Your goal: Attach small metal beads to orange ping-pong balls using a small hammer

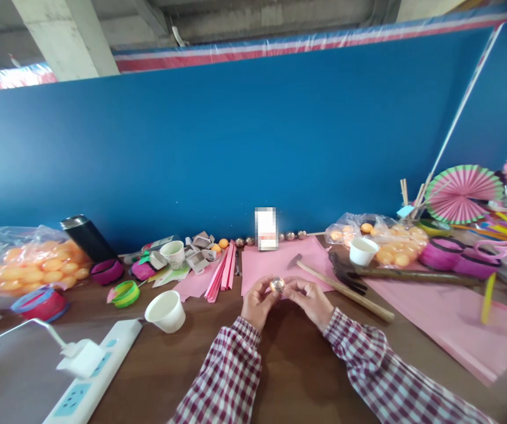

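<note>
A small shiny metal ball (277, 285) is pinched between my two hands, just above the near edge of a pink paper sheet (262, 268). Closed around its left side are the fingers of my left hand (258, 301). My right hand (312, 301) is closed too, its thumb and fingertips at the ball's right side. More metal balls (290, 236) stand in a row behind the sheet, on both sides of a blurred-out white card (265, 228). Right of my right hand lies a wooden-handled hammer (345, 291), its head on the pink paper.
To the left are a white bowl (165, 312), a power strip (98, 377), a patterned cup (173, 255), a black flask (88, 238) and bagged orange balls (36, 265). A claw hammer (412, 275), another white bowl (363, 252) and pink paper (465, 330) lie right. A blue partition (253, 135) rises behind.
</note>
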Demonstrator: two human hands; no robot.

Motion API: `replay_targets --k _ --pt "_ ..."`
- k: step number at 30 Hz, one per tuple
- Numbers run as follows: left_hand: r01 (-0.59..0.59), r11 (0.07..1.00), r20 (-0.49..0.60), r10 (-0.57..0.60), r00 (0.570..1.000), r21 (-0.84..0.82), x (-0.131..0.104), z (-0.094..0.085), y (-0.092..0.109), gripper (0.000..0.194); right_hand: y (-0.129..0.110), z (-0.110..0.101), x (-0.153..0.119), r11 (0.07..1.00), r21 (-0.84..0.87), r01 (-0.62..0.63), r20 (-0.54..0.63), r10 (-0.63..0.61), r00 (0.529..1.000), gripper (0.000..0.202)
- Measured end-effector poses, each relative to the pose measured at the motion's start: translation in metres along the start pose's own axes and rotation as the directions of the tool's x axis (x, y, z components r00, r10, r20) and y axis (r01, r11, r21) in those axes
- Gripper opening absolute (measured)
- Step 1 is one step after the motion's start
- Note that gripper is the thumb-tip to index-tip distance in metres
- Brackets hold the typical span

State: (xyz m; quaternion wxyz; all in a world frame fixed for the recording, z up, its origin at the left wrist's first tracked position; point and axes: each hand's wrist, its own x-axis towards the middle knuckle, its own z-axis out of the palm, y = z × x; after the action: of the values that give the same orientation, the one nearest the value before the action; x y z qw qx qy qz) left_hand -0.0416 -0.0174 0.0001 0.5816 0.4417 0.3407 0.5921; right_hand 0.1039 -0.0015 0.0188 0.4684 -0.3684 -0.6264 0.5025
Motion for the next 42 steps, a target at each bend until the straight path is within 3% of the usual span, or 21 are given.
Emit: replay_targets --k 25,42 --pt "-0.003 0.999 -0.009 0.003 1.000 0.041 -0.0017 0.0023 0.0029 0.041 0.0031 -0.0004 0.0001 1.000 -0.021 0.003 0.012 -0.003 1.000 0.020" --pt "-0.025 0.997 -0.020 0.026 0.999 0.073 0.0003 0.0015 0.0008 0.040 0.0041 -0.0017 -0.0012 0.988 -0.124 0.089 0.024 -0.086 0.996 0.017"
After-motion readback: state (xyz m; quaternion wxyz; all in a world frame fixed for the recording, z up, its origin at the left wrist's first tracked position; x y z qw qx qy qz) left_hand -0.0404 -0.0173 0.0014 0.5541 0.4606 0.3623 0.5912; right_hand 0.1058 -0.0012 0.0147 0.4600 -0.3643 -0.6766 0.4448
